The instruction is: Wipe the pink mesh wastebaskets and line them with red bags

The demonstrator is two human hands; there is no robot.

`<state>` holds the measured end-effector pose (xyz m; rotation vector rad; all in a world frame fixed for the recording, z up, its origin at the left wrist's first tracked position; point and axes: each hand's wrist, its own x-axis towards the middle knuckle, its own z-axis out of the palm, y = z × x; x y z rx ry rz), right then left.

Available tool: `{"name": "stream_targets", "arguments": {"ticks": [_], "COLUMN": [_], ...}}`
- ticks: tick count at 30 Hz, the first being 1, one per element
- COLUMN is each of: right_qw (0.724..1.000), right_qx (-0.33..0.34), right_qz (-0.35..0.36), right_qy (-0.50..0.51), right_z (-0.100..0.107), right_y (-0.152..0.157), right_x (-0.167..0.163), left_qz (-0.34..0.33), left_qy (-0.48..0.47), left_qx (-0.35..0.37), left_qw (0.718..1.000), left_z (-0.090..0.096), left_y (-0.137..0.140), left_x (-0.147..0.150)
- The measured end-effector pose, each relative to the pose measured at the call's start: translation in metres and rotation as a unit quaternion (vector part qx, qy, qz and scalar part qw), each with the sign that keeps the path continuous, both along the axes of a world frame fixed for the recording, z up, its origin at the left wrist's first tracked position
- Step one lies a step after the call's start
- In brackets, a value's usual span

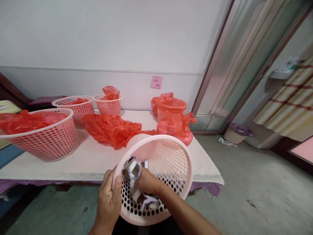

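Observation:
A pink plastic basket (168, 156) with a perforated wall is tilted on its side, its wide mouth facing me at the front edge of the table. My left hand (109, 195) is closed around the left side of its rim. Inside the mouth, my right hand (146, 181) clutches a crumpled grey-and-white rag (133, 168) with purplish edges against the inner wall. Part of the bunch hangs below the fingers; whether it is cloth or paper is hard to tell. Behind the basket, a heap of red plastic bags (112, 130) lies on the white-covered table (97, 163).
On the left stand three pink baskets with red bags: a near one (49, 140), a middle one (80, 112) and a far one (110, 106). A red-lined basket (168, 109) stands back right, behind a bunched red bag (174, 127). A lined bin (236, 133) sits on the floor.

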<state>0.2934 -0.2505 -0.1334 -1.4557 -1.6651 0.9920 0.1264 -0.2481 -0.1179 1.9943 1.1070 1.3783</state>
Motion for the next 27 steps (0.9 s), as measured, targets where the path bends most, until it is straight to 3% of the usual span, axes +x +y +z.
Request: {"name": "stream_targets", "arguments": {"ticks": [2, 3, 5, 8, 10, 14, 19, 21, 24, 27], "right_qw": [0.995, 0.994, 0.987, 0.935, 0.915, 0.926, 0.887, 0.883, 0.907, 0.945], "right_qx": [0.060, 0.085, 0.108, 0.087, 0.076, 0.124, 0.237, 0.268, 0.280, 0.259], "right_qz": [0.047, 0.059, 0.075, 0.069, 0.052, 0.047, 0.059, 0.068, 0.017, -0.062], "right_qy": [0.059, 0.040, -0.091, -0.337, -0.392, -0.353, -0.393, -0.379, -0.315, -0.190], "right_z": [0.014, 0.019, 0.024, 0.022, 0.019, 0.011, -0.012, -0.015, -0.007, 0.007], "right_y": [-0.023, -0.033, -0.050, -0.065, -0.073, -0.087, -0.085, -0.080, -0.069, -0.056], "right_x": [-0.010, -0.013, -0.010, 0.008, 0.021, 0.024, 0.007, 0.001, -0.007, -0.016], "left_qz": [0.008, 0.017, 0.036, 0.059, 0.063, 0.066, 0.039, 0.042, 0.049, 0.017], "left_qy": [0.001, 0.002, 0.005, 0.005, 0.007, 0.004, -0.002, -0.008, -0.032, -0.074], "left_qx": [0.004, -0.001, -0.021, -0.047, -0.052, -0.061, -0.074, -0.065, -0.078, -0.173], "left_qw": [1.000, 1.000, 0.999, 0.997, 0.997, 0.996, 0.996, 0.997, 0.995, 0.982], "left_z": [0.003, 0.005, 0.009, 0.015, 0.020, 0.032, 0.041, 0.038, 0.023, 0.000], "left_y": [0.002, 0.003, 0.007, 0.013, 0.018, 0.026, 0.036, 0.035, 0.022, -0.002], "left_x": [0.003, 0.004, 0.005, 0.004, 0.005, 0.009, 0.011, 0.010, 0.009, 0.012]}}
